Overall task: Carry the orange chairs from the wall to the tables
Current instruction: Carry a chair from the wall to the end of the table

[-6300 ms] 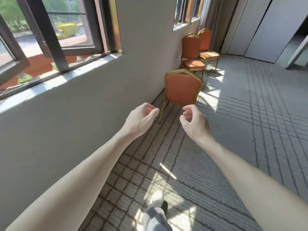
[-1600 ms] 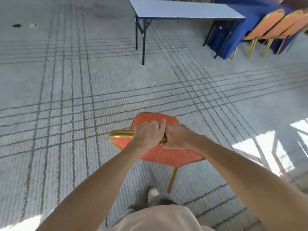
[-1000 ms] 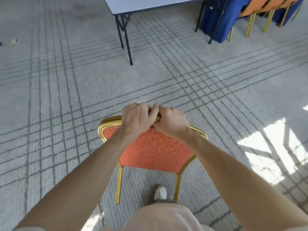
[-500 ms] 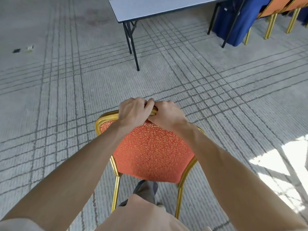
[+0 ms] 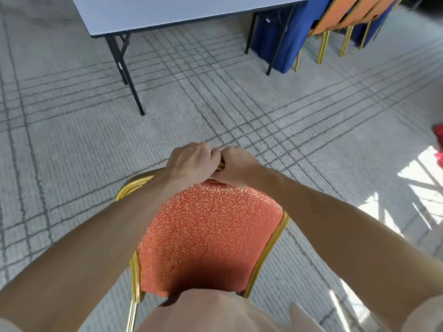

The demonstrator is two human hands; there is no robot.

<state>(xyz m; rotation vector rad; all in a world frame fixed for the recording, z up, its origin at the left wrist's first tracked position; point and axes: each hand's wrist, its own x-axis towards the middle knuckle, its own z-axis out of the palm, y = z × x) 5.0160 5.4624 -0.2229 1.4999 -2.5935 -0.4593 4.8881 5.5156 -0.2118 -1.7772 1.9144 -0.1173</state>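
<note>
While the left hand (image 5: 191,161) and right hand (image 5: 236,165), knuckles touching, curl their fingers (image 5: 212,154) round the top edge of the orange chair (image 5: 206,236), the chair is on the near side of the desk (image 5: 167,13), well apart.

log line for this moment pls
orange chair: held by backrest top | left hand: grips it | right hand: grips it, beside left | grey table: ahead, not reached

chair (image 5: 211,238): orange swirl fabric, gold frame | desk (image 5: 182,10): pale grey-blue top, black legs | carpet (image 5: 239,104): grey, dark grid lines | cloth (image 5: 287,32): blue
</note>
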